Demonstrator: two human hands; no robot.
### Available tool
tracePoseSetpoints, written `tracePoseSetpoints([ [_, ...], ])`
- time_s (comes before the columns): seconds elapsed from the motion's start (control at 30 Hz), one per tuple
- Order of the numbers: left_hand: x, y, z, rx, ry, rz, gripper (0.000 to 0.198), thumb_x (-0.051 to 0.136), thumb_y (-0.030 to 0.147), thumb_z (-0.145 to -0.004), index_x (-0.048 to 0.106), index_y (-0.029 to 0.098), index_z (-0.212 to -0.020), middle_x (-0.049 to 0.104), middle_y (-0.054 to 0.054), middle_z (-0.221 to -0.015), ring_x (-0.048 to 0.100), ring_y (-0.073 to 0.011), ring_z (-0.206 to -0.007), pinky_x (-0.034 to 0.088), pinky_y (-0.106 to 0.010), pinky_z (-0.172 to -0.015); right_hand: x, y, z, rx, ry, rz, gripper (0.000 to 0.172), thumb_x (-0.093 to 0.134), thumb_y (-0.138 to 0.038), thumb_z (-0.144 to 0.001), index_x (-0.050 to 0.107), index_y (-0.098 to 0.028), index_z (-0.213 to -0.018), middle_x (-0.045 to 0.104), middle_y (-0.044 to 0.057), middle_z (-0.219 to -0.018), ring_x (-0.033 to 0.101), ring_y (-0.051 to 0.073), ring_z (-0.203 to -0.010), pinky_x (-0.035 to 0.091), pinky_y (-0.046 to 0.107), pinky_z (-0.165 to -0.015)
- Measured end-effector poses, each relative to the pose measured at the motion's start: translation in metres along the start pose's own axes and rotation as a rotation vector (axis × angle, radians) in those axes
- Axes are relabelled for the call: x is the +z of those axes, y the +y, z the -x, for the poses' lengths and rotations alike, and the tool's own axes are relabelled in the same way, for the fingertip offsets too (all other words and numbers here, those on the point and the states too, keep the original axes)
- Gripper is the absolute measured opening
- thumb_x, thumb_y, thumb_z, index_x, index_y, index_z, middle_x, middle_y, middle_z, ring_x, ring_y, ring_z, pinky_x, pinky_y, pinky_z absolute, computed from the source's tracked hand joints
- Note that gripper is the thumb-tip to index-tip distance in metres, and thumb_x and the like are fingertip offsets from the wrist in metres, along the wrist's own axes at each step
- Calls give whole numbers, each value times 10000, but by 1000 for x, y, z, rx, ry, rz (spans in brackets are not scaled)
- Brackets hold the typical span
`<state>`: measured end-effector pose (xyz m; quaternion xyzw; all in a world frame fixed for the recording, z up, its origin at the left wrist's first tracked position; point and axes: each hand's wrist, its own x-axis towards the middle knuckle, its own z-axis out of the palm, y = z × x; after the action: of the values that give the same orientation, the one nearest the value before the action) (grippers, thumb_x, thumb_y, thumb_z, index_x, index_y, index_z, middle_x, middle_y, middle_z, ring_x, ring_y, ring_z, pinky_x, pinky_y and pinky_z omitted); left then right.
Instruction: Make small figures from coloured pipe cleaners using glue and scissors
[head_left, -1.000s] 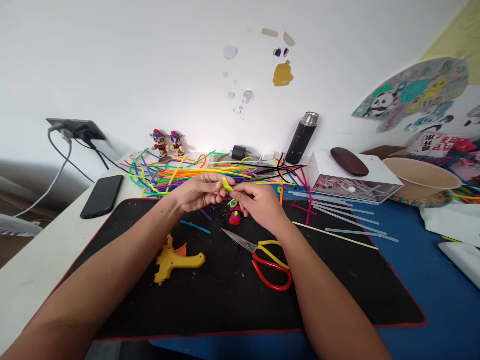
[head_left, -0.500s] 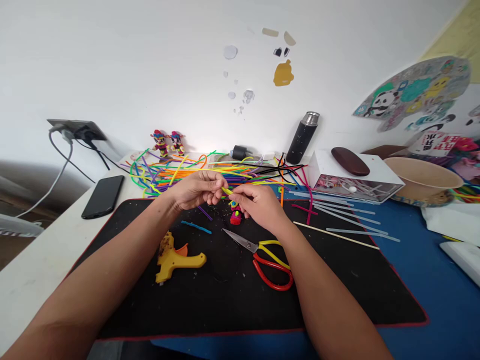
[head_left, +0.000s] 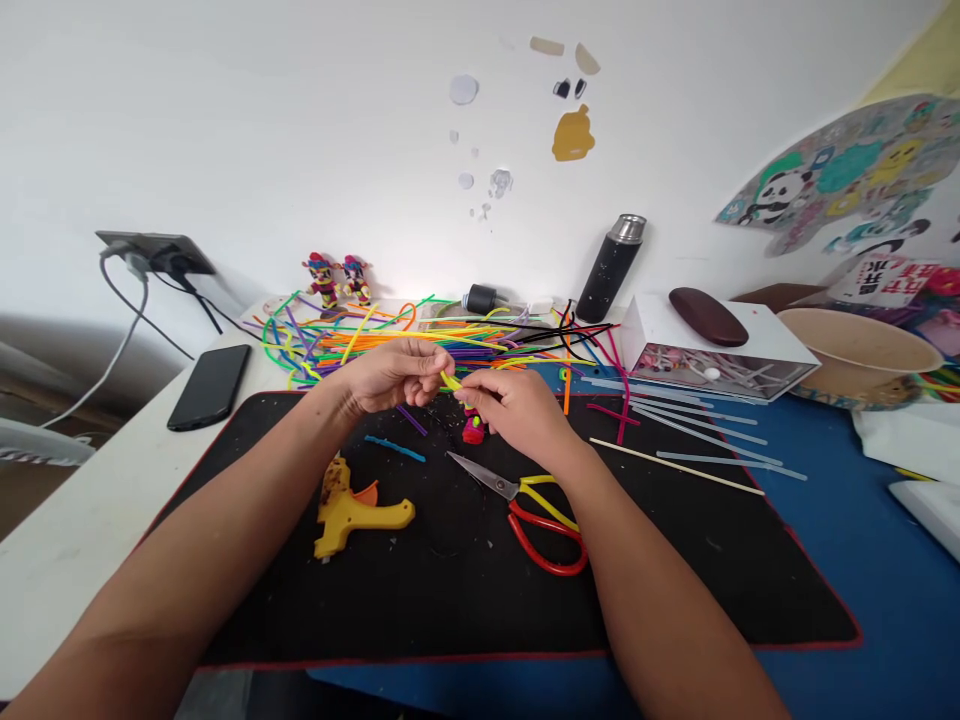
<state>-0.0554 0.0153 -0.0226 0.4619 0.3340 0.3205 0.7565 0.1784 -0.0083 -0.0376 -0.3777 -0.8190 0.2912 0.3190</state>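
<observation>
My left hand (head_left: 394, 375) and my right hand (head_left: 517, 410) meet above the far part of the black mat (head_left: 450, 580). Both pinch a short yellow pipe cleaner piece (head_left: 451, 381) between their fingertips. Just below my right hand a small red and pink pipe-cleaner figure (head_left: 472, 430) stands on the mat. A pile of coloured pipe cleaners (head_left: 390, 340) lies just behind the hands.
On the mat lie a yellow glue gun (head_left: 352, 505), red-and-yellow scissors (head_left: 532, 500), a blue pipe cleaner piece (head_left: 395, 449) and a thin wooden stick (head_left: 675, 466). Clear glue sticks (head_left: 697, 425), a white box (head_left: 720, 345), a black flask (head_left: 611, 268) and a phone (head_left: 210, 385) surround it.
The yellow piece has dropped lower and sits more hidden between my fingertips. Both hands stay in the same spot. The view has shifted slightly.
</observation>
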Motion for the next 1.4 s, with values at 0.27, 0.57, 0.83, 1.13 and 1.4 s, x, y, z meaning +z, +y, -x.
tracePoseSetpoints([
  [0.27,-1,-1,-3,43,13,10,332,968,227,-712,804,88,-966,755,-47,-697,712,-118,-543,599,-153,-523,-5,0,-2,52,28,2,180,659,-318,-1019,810,-248,-952,700,-20,-618,674,172,-656,410,258,-652],
  [0.57,1,-3,-6,60,73,-103,342,993,327,-671,782,93,-802,743,-52,-649,693,-125,-518,587,-171,-494,-2,-1,-1,46,16,89,182,655,-340,-1030,785,-231,-1095,757,-2,-747,645,152,-643,363,262,-633],
  [0.83,-3,1,-4,-29,42,-216,336,985,358,-681,783,109,-780,740,-59,-648,672,-121,-499,566,-175,-485,1,1,-1,-74,-20,160,144,660,-264,-1030,800,-245,-1000,810,21,-898,695,176,-782,391,273,-711],
  [1.13,-9,4,0,-120,-70,-404,301,929,403,-756,795,134,-768,741,-63,-653,681,-135,-516,536,-173,-473,5,-5,1,-112,-151,331,229,593,-265,-1069,788,-244,-951,808,28,-899,692,202,-798,323,306,-661],
  [1.4,-9,-4,-7,16,59,-177,325,957,316,-734,801,111,-933,761,-57,-710,700,-125,-543,599,-183,-538,2,4,-1,-66,-12,275,173,614,-269,-1057,784,-243,-1069,824,39,-983,718,210,-862,384,296,-719],
])
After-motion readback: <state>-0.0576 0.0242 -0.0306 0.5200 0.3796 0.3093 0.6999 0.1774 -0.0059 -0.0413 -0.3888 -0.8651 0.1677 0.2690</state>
